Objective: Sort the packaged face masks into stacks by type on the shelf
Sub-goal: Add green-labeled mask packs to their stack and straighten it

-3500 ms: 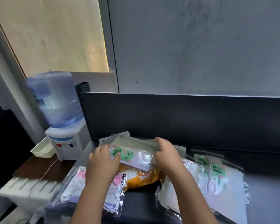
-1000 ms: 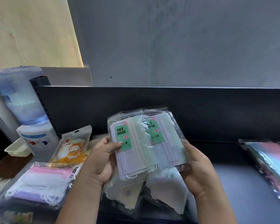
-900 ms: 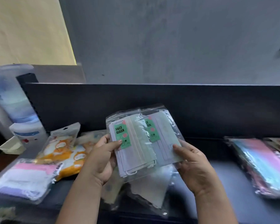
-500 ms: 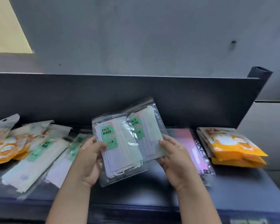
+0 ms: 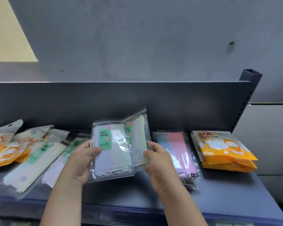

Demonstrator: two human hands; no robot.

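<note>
Behind everything a grey concrete wall [image 5: 153,38] is rising, and in front of it the dark metal shelf [image 5: 219,201] with its upright back panel [image 5: 55,101] is carrying the goods.

Above the middle of the shelf a person is holding up 2 clear plastic packets of pale face masks with green "FACE MASK" labels. The front clear packet [image 5: 113,149] is overlapping the rear clear packet [image 5: 138,141], which is sticking out to the right and a little higher. The left hand [image 5: 79,162] is closed on the left edge of the front packet, with the thumb lying across its label. The right hand [image 5: 158,162] is closed on the lower right side of the rear packet, thumb on the front of it.

On the right part of the shelf a flat packet of pink and blue masks [image 5: 178,152] is lying, partly behind the right hand. Just beside it, further right, a small stack of orange and white mask bags [image 5: 224,150] is resting.

On the left part, more clear packets with green labels [image 5: 34,160] are lying loosely and overlapping each other. At the far left, several orange and white bags [image 5: 3,149] are lying in an untidy heap, touching these clear packets.
</note>
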